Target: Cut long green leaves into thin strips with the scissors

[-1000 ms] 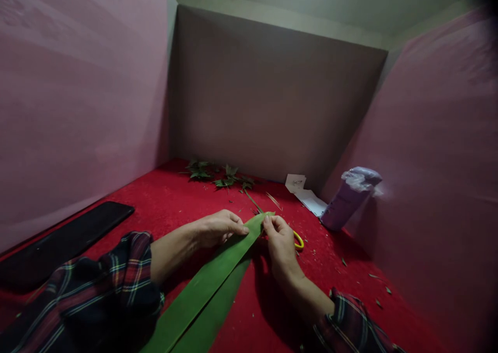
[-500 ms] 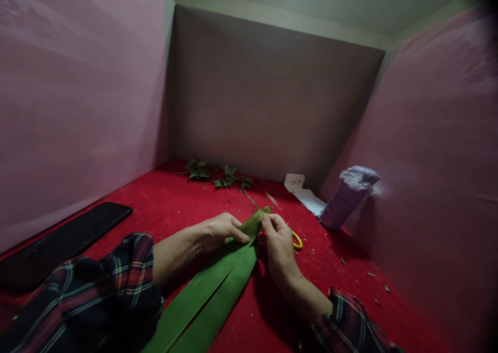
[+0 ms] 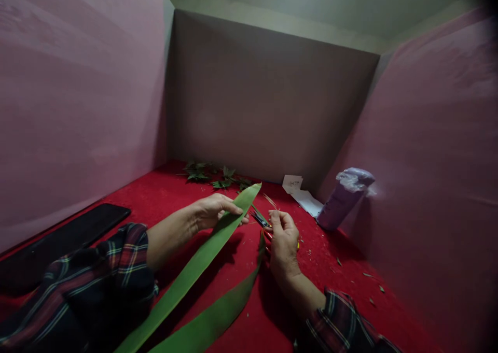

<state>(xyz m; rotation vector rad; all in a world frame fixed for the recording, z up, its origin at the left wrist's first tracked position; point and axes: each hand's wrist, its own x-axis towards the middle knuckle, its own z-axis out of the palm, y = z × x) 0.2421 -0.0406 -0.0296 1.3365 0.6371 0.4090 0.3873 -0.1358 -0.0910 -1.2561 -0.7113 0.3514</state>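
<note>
1. Holding the first long leaf (image 3: 216, 246) in the left hand (image 3: 212, 213), with the grip closed on it near the pointed tip, thumb on top and fingers beneath. Running from there down past the lower edge of view.

2. Keeping the right hand (image 3: 285, 241) at the other side, with thumb and forefinger drawn together. Cannot tell for certain what is between them, nor whether the second long leaf (image 3: 229, 306), with its tip just beside this hand, is in its grip.

3. Showing, as for progress, both leaves apart from each other at the upper part. Cannot tell about the lower ends, cut off by the frame. In both leaves, no fold or tie to be seen.

4. Judging from the small green scraps (image 3: 339, 262) on the red counter (image 3: 155, 195), probably some trimming already done. With both leaves long and unshaped, seemingly at an early stage with them, and most shaping, if wanted, not yet done.

5. Lying close by the right hand, partly hidden behind it: scissors (image 3: 260, 219). Farther back, leafy sprigs (image 3: 197, 172), thin sticks (image 3: 270, 201) and white papers (image 3: 307, 202). Beside the papers, leaning a little, a purple bag (image 3: 340, 205). At the left side, a flat black object (image 3: 73, 239).
</note>
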